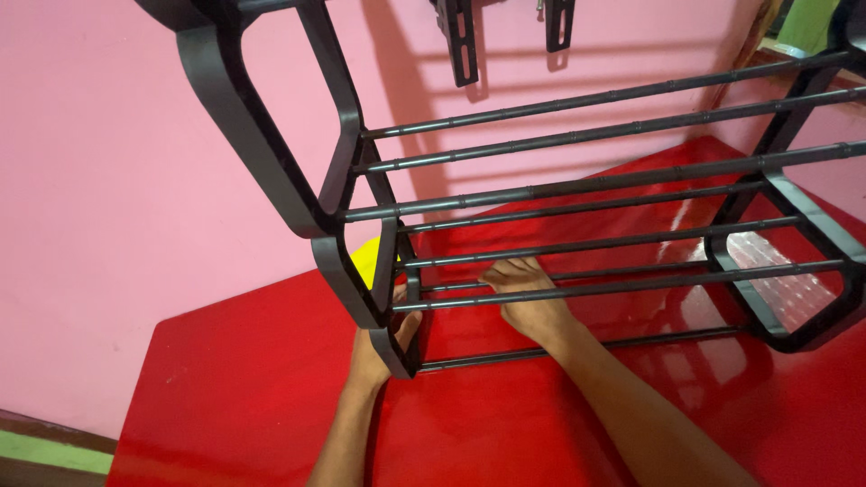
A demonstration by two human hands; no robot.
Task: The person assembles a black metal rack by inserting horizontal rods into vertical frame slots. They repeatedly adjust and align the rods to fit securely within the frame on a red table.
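My left hand (383,347) was wrapped around the bottom corner of the black rack (577,194), which stood on the red counter (244,388). My right hand (528,302) lay with fingers spread on a low bar (631,289). Behind rose the pink wall (117,180).

Two bare forearms are seen, entering from the lower edge. No sleeves are worn within view, and no watch, ring or glove can be made out. The left hand (379,347) is partly hidden behind black bars, so only part of it is shown. The right hand (528,302) is seen with short nails.
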